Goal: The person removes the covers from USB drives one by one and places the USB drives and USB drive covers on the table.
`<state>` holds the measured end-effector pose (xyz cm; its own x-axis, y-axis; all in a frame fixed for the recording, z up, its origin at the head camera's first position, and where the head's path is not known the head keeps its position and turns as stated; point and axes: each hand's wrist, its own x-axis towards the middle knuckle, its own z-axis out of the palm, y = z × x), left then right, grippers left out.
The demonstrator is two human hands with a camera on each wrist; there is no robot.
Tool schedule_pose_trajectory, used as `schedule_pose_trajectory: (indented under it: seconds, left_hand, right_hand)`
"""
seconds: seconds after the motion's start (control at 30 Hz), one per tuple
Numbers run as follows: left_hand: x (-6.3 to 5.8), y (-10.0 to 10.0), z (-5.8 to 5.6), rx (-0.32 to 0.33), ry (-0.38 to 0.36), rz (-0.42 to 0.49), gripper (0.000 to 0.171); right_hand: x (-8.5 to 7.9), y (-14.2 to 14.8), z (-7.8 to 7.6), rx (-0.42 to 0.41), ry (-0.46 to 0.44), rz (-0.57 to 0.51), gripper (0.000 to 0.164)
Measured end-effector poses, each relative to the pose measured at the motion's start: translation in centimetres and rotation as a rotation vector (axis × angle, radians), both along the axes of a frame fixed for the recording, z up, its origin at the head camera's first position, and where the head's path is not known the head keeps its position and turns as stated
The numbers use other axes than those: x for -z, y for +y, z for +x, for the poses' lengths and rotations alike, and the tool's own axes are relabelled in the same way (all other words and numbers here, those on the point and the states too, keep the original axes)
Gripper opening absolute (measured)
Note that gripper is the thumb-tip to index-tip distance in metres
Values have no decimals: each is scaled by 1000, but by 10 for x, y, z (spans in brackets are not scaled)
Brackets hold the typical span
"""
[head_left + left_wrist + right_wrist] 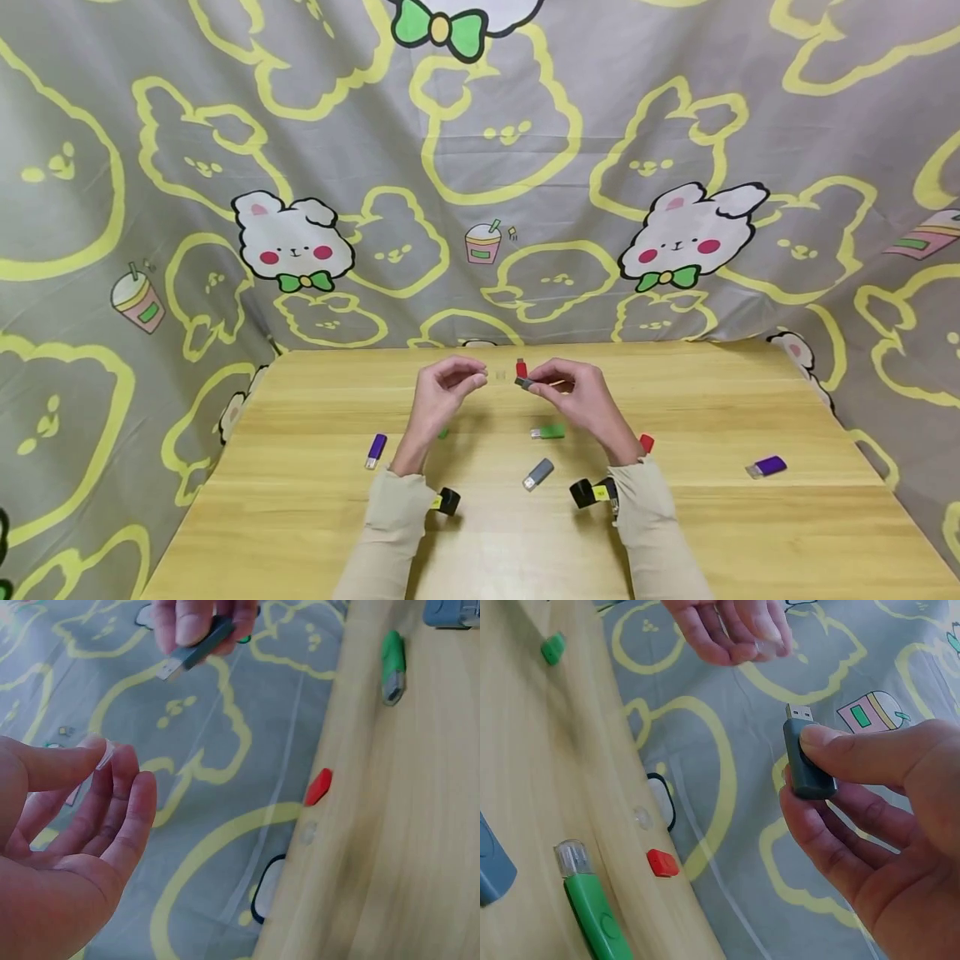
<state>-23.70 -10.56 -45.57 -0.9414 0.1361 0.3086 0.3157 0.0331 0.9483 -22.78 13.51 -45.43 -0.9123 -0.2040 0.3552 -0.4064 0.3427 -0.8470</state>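
The right hand's grip pinches a dark USB stick, plug bare; at its nine o'clock in the head view, the left hand's grip pinches a tiny clear cap. Too loose a pinch could drop that cap onto the tabletop.

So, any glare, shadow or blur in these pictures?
Head view: pale glare on the table, dark shadows beside the sleeves; left wrist view: the pinched clear piece is hazy, the red USB stick soft-edged; right wrist view: a shadow streaks the table, the held grey USB stick looks fairly sharp.
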Motion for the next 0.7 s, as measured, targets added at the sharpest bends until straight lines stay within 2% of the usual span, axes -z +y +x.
schedule_pose_trajectory:
  seconds: [0.1,0.27,0.43,0.6,0.7]
  left_hand:
    - [1,1,-2,20,-8,-23,16]
    - [2,2,-3,-1,-5,-25,15]
    - [3,0,-5,0,2,-7,15]
    - [5,-1,-4,6,-13,-5,15]
    - [5,-2,-4,4,-19,-14,16]
  right_hand:
    - [0,2,-1,-11,-18,-3,13]
    - [1,4,-2,-11,-42,7,22]
    - [7,8,-6,-19,-60,30,20]
    - [13,15,-12,21,-116,51,14]
    - [12,17,-21,59,-135,75,14]
